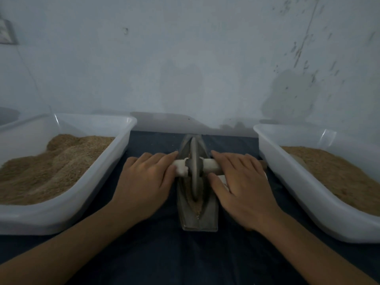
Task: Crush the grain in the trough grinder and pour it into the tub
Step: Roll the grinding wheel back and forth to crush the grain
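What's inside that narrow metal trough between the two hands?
Inside the trough lies tan crushed grain along the groove, with an upright grinding wheel standing in it. The wheel hides the grain directly beneath it, and the far end of the groove cannot be made out.

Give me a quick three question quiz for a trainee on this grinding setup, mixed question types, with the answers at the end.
1. True or false: the wheel stands upright in the trough grinder.
2. Multiple choice: how do the left hand and right hand meet the axle handle? A) both lifted clear of it; B) fingers lying fairly straight over its two ends, one hand each side of the wheel; C) both on one side.
3. Fill in: each white tub, the left tub and the right tub, holds ____.

Key: 1 true; 2 B; 3 tan ground grain.
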Demonstrator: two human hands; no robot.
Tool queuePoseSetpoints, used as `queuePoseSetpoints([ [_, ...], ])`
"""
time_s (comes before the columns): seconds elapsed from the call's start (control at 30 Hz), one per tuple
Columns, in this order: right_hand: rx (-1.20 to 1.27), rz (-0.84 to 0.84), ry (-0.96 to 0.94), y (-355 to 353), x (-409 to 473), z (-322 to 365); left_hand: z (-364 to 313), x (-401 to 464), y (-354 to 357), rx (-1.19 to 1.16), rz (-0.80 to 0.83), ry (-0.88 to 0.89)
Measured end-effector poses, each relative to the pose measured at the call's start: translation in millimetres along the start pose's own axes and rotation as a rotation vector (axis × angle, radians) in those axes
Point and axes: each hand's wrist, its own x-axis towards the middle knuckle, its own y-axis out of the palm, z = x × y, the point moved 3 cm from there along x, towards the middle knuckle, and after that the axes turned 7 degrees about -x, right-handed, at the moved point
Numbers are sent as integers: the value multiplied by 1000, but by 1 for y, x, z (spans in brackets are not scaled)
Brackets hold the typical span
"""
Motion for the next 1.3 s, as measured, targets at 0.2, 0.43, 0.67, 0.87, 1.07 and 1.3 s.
queuePoseSetpoints([
  [0.2,-13,172,92,30,70,-17,10,67,26,283,151,-97],
  [0.43,38,197,141,38,76,-28,7,91,30,271,94,-157],
  [0.67,-4,27,5,4,18,1,9,11,10,-38,-5,-84],
  [0.87,-22,27,17,0,6,1,-2,2,0,-19,-11,-45],
  [1.07,-64,132,68,22,66,-9,13,59,30,309,111,-60],
  [1.3,-126,134,132,33,104,-5,32,88,50,308,213,-142],
])
